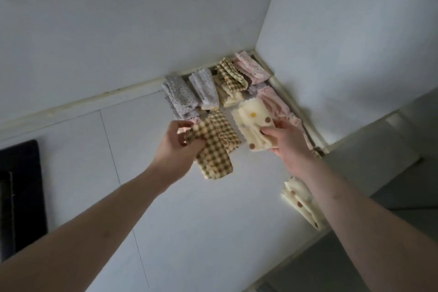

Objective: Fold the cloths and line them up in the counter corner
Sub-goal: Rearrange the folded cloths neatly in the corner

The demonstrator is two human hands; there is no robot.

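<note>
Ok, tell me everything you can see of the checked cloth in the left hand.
The checked cloth is a soft fabric in a brown and cream gingham, folded into a long, narrow strip with a wavy trimmed edge. It lies lengthwise on the white counter, just in front of the folded cloths in the corner. The left hand pinches its far left corner, which is bunched and slightly lifted. Its right edge lies close to the cream dotted cloth held by the right hand; contact cannot be told.

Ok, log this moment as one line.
left hand grips checked cloth | right hand holds dotted cream cloth | folded row in corner
</note>
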